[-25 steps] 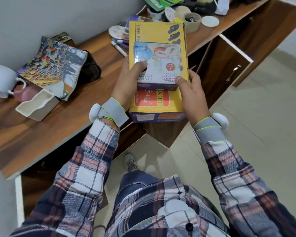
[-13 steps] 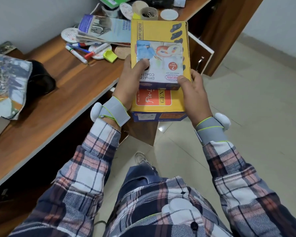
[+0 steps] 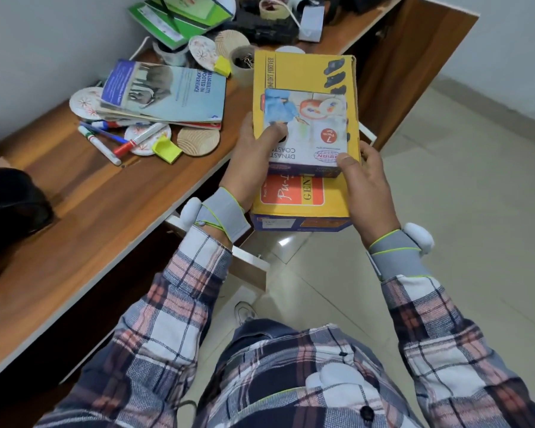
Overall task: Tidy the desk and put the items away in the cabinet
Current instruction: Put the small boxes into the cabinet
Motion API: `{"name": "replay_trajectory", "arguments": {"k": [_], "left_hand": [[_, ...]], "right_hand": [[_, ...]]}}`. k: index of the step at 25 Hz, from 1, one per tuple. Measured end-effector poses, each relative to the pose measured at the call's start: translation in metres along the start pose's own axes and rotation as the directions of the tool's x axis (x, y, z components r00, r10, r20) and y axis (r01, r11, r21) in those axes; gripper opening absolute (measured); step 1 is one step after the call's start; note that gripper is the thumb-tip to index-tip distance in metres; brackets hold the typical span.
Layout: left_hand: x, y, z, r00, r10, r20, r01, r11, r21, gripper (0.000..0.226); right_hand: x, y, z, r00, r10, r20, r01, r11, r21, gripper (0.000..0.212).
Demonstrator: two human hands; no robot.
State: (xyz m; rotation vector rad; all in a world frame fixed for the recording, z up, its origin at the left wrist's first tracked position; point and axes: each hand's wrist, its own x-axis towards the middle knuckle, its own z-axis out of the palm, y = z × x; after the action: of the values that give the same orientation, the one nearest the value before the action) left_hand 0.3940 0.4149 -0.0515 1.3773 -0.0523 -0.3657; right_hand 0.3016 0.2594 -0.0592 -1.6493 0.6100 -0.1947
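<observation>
I hold a yellow shoe box [image 3: 303, 72] level in front of me, off the desk edge, with a smaller white coaster box [image 3: 309, 131] lying on its lid. My left hand [image 3: 250, 156] grips the stack's left side, thumb pressed on the coaster box. My right hand [image 3: 365, 183] grips the right side, its thumb on the coaster box's near corner. The fingers under the boxes are hidden.
The wooden desk [image 3: 84, 205] to my left carries a stack of booklets [image 3: 164, 91], markers [image 3: 105, 143], round coasters [image 3: 198, 140], a yellow clip [image 3: 167, 149], green books [image 3: 179, 17] and a black bag [image 3: 10, 205]. An open cabinet door [image 3: 414, 63] stands behind the boxes. Tiled floor [image 3: 476, 196] lies to the right.
The view has shifted right along the desk; the mug, tray and magazine have left the view. Both hands keep the same grip on the stacked boxes.
</observation>
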Motion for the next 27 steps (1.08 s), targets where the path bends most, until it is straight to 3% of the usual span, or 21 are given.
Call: {"name": "replay_trajectory", "arguments": {"k": [5, 8, 14, 17, 24, 27], "left_hand": [[0.026, -0.011, 0.051, 0.996, -0.005, -0.094, 0.009, 0.999, 0.039, 0.050], [0.031, -0.014, 0.081, 0.989, 0.005, -0.148, -0.001, 1.000, 0.031, 0.049], [0.040, -0.019, 0.173, 0.938, 0.026, -0.345, -0.026, 1.000, 0.004, 0.046], [0.052, -0.017, 0.191, 0.911, 0.009, -0.413, -0.030, 0.999, -0.044, 0.049], [0.111, -0.019, 0.215, 0.907, 0.050, -0.417, -0.076, 0.996, -0.046, 0.044], [0.148, -0.016, 0.236, 0.915, 0.045, -0.400, -0.063, 0.997, -0.032, 0.047]], "right_hand": [[0.056, 0.005, -0.044, 0.994, -0.001, 0.107, 0.000, 1.000, 0.012, 0.052], [0.083, 0.012, -0.069, 0.985, -0.021, 0.170, 0.019, 1.000, 0.011, 0.059], [0.152, 0.009, -0.139, 0.936, -0.058, 0.348, 0.052, 0.998, 0.028, 0.046], [0.176, 0.002, -0.151, 0.921, -0.072, 0.384, 0.060, 0.997, 0.044, 0.054], [0.240, -0.014, -0.162, 0.897, -0.097, 0.431, 0.094, 0.995, 0.027, 0.069], [0.276, -0.021, -0.180, 0.912, -0.113, 0.395, 0.102, 0.994, 0.048, 0.062]]}}
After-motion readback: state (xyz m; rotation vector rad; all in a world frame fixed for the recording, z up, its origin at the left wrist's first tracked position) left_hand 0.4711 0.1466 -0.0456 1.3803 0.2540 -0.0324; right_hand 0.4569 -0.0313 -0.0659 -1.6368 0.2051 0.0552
